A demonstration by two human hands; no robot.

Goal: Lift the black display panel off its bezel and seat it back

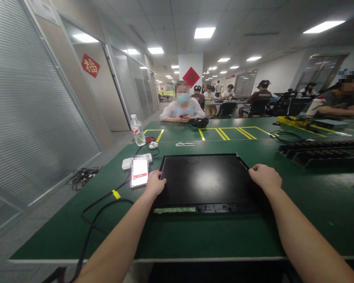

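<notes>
A black display panel (pixel 206 177) lies face up on the green table before me, a ceiling light mirrored in its dark surface. My left hand (pixel 156 183) is closed on the panel's left edge. On its right edge, towards the far corner, my right hand (pixel 265 177) grips with bent fingers. Along the near side runs a black strip, with a narrow green circuit board (pixel 174 210) showing at its left part. The undersides of the fingers are hidden. Just left of my left hand is a phone (pixel 139 171) with a lit screen.
A water bottle (pixel 138 130) and a white adapter (pixel 153 145) stand back left, with a black cable (pixel 98 202) trailing over the left side. Black slotted racks (pixel 327 151) lie at right. Small metal pieces (pixel 185 144) lie beyond the panel. A masked person (pixel 183 108) sits opposite.
</notes>
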